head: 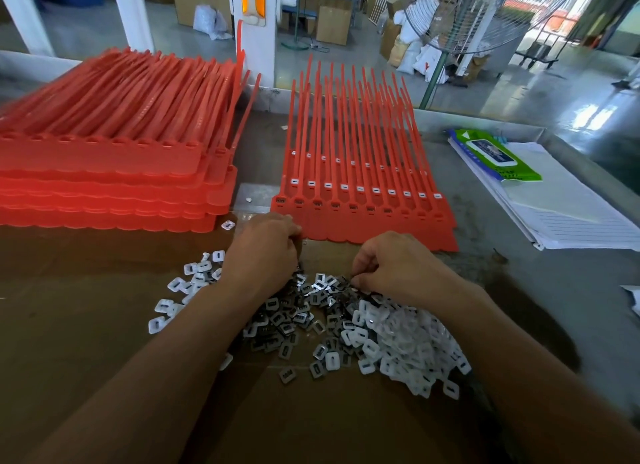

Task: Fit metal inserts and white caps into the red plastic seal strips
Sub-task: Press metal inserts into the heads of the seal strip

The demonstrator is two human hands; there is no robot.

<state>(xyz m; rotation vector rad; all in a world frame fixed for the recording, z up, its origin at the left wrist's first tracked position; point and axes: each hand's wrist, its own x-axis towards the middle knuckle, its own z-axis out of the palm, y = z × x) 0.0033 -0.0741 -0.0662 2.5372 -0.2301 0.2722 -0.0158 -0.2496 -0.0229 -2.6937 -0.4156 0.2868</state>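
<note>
A sheet of red seal strips lies in front of me on a few more sheets; the sheet under it shows white caps. Several of the top sheet's sockets hold metal inserts. A pile of metal inserts and white caps lies on brown cardboard near me. My left hand hovers with curled fingers at the sheet's near left corner, over the inserts; what it holds is hidden. My right hand pinches into the insert pile with fingertips down.
A tall stack of red seal sheets fills the left of the table. Loose white caps lie scattered left of my left arm. A green wet-wipe pack lies on lined papers at the right. A fan stands beyond the table.
</note>
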